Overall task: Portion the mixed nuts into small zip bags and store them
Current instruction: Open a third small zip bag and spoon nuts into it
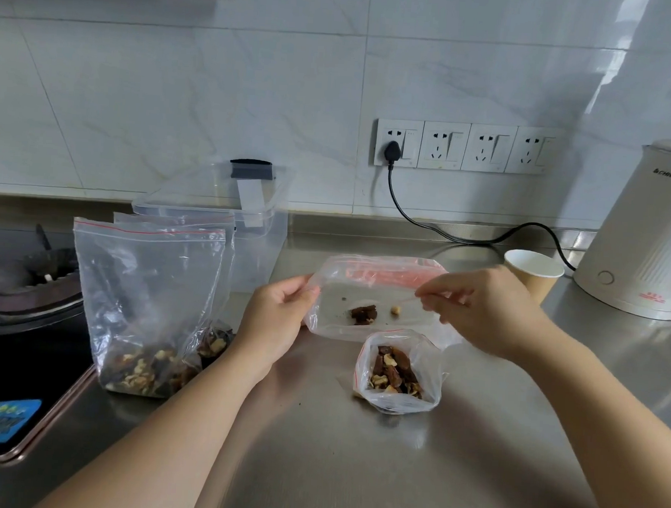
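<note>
My left hand (pixel 278 321) and my right hand (pixel 483 310) each pinch a side of a clear zip bag (pixel 371 291) with a red seal strip, held just above the steel counter. Only a few nut pieces (pixel 364 314) lie inside it. Right in front of it stands a small open zip bag (pixel 397 375) filled with mixed nuts. To the left, two larger zip bags (pixel 146 301) stand upright with nuts at their bottoms.
A clear plastic container (pixel 261 225) with a raised lid sits behind the upright bags. A gas hob (pixel 21 297) occupies the left. At the right stand a paper cup (pixel 533 273) and a white kettle (pixel 649 230), its black cord (pixel 445 233) running to wall sockets.
</note>
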